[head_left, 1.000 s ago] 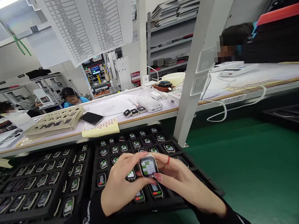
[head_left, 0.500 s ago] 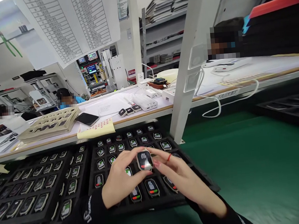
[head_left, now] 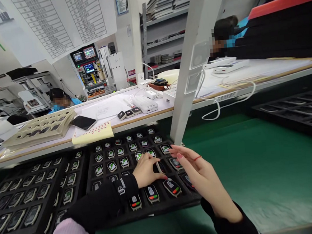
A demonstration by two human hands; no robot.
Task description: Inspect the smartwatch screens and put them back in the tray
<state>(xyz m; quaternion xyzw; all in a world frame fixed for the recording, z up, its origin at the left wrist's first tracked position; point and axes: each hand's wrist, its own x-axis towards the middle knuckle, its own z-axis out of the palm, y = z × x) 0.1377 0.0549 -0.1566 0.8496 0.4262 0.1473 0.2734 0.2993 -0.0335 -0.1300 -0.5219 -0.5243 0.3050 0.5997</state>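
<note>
My left hand point(head_left: 146, 172) pinches a square smartwatch face point(head_left: 160, 166) by its edges, low over a slot of the black foam tray point(head_left: 174, 207). The watch is tilted, and my fingers partly cover it. Several lit watches fill the rows around it, with white, green and red on their screens; one watch point(head_left: 172, 187) lies just in front of my thumb. Above the tray's right side, my right hand point(head_left: 202, 171) is raised with its fingers stretched out, holding nothing. A red band circles one of its fingers.
More foam trays of dark-screened watches point(head_left: 34, 215) stand at left. Behind runs a raised white shelf with a phone point(head_left: 83, 122), a white charger box point(head_left: 145, 105) and small watches point(head_left: 129, 113). A slanted white post point(head_left: 183, 104) rises behind the tray. Other people sit beyond.
My left hand has carried the watch from between both hands down toward the tray. My right hand has let go and moved right, fingers opening. The view has shifted slightly.
</note>
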